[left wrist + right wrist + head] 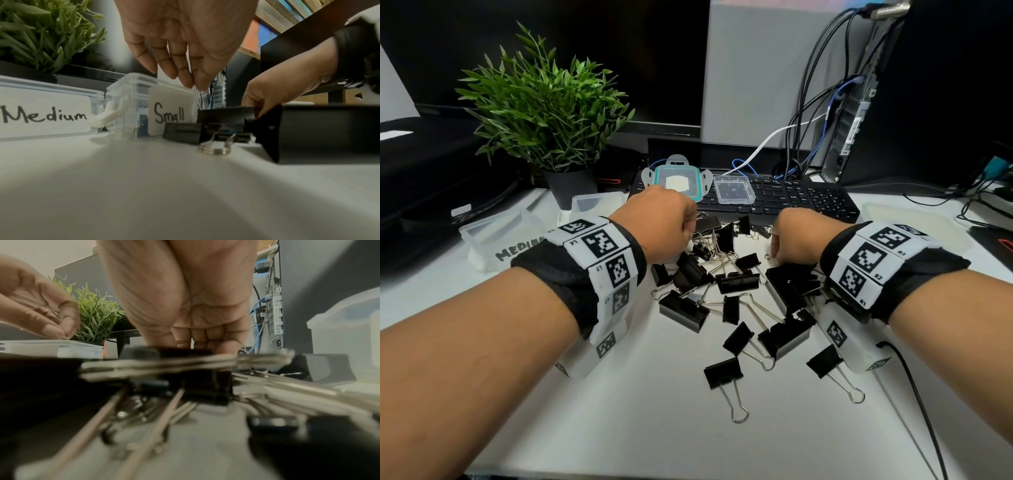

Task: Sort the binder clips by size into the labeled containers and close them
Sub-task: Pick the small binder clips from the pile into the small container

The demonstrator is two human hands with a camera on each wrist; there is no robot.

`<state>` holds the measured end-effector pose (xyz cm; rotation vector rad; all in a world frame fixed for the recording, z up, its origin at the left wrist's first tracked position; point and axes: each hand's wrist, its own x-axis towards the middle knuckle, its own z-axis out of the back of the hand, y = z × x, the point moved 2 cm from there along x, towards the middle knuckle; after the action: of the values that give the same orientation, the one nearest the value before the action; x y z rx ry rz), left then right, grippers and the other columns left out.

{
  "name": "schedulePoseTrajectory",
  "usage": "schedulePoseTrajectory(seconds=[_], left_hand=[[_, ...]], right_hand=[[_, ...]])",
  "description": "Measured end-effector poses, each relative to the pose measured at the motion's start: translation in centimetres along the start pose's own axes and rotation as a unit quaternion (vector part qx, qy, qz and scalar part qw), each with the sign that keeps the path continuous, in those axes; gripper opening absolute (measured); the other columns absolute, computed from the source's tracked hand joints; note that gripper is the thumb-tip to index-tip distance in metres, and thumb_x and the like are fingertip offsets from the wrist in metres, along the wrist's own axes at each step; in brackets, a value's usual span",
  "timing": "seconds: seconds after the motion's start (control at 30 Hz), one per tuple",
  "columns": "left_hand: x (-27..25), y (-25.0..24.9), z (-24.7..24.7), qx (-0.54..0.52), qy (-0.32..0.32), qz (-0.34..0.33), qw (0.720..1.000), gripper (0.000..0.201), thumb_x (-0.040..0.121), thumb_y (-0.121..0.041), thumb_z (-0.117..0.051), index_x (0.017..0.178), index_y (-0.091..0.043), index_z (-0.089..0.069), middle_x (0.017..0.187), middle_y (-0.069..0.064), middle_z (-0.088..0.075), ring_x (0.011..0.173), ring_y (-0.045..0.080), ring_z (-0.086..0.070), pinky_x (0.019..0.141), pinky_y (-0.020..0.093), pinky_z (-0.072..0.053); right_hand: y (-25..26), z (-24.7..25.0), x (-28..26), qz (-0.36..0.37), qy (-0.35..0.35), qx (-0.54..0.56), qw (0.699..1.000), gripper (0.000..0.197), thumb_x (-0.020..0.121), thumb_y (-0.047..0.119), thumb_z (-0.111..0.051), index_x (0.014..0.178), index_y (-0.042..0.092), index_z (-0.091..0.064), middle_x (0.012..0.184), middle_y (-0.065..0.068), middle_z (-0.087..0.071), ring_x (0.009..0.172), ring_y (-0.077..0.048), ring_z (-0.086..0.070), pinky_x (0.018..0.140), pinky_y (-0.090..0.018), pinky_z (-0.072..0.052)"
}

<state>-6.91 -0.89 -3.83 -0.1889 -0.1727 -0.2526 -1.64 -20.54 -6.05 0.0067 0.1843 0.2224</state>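
Several black binder clips (pixel 736 301) of mixed sizes lie piled on the white desk (pixel 654 428). My left hand (pixel 664 228) hovers at the pile's far left with its fingertips (pixel 190 82) pinched together near the rim of the clear box labelled Small (pixel 141 107). A glint of wire shows between them, seemingly a small clip. The box labelled Medium (pixel 45 113) stands further left (pixel 500 236). My right hand (pixel 801 238) reaches down into the pile's right side, its curled fingers (pixel 197 342) pinching a black clip (pixel 164 352).
A translucent tub (pixel 914 222) stands at the right. A teal-rimmed lid (pixel 678 181) and a clear lid (pixel 734 190) rest on the keyboard (pixel 808 202) behind the pile. A potted plant (pixel 544 109) is at the back left, a computer tower (pixel 859 102) with cables at the back right.
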Motion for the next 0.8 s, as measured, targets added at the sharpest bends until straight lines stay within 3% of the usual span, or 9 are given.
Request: schedulePoseTrajectory(seconds=[0.13,0.23,0.37,0.53,0.8], left_hand=[[0.0,-0.1,0.0,-0.008,-0.002,-0.007,1.000,0.010,0.090,-0.019,-0.053,0.083,-0.023,-0.059,0.083,-0.008,-0.059,0.092,0.012,-0.047,0.082,0.028,-0.046],[0.1,-0.2,-0.1,-0.012,-0.007,-0.012,1.000,0.006,0.090,-0.024,-0.056,0.086,-0.022,-0.061,0.082,-0.008,-0.056,0.092,0.012,-0.049,0.078,0.024,-0.041],[0.3,-0.2,-0.2,-0.031,-0.009,-0.010,0.999,0.016,0.091,-0.035,-0.058,0.099,-0.022,-0.064,0.087,-0.006,-0.063,0.091,0.011,-0.049,0.080,0.027,-0.043],[0.3,-0.5,-0.3,-0.058,0.001,-0.014,0.998,0.024,0.091,-0.040,-0.056,0.105,-0.023,-0.066,0.096,-0.003,-0.068,0.088,0.013,-0.059,0.079,0.027,-0.048],[0.2,-0.8,-0.1,-0.058,0.003,-0.049,0.997,0.019,0.092,-0.032,-0.056,0.101,-0.021,-0.068,0.091,-0.001,-0.068,0.086,0.015,-0.061,0.080,0.031,-0.050]], right_hand=[[0.5,0.7,-0.6,0.050,-0.074,0.092,0.992,0.009,0.077,0.011,-0.070,0.086,0.013,-0.066,0.082,-0.001,-0.064,0.079,-0.019,-0.060,0.071,-0.027,-0.050],[1.7,1.1,-1.1,0.127,-0.130,0.166,0.969,0.017,0.079,0.010,-0.070,0.092,0.017,-0.063,0.081,0.005,-0.059,0.072,-0.010,-0.055,0.068,-0.020,-0.044],[2.7,1.2,-1.6,0.188,-0.135,0.231,0.945,0.025,0.079,0.010,-0.073,0.096,0.023,-0.060,0.081,0.012,-0.057,0.067,-0.001,-0.054,0.066,-0.007,-0.045],[2.9,1.3,-1.9,0.209,-0.147,0.279,0.926,0.030,0.076,0.011,-0.078,0.101,0.019,-0.063,0.082,0.010,-0.060,0.070,-0.005,-0.058,0.074,-0.013,-0.051],[3.3,1.3,-2.3,0.236,-0.151,0.296,0.913,0.030,0.073,0.012,-0.080,0.095,0.023,-0.062,0.081,0.008,-0.062,0.070,-0.007,-0.060,0.073,-0.017,-0.054]])
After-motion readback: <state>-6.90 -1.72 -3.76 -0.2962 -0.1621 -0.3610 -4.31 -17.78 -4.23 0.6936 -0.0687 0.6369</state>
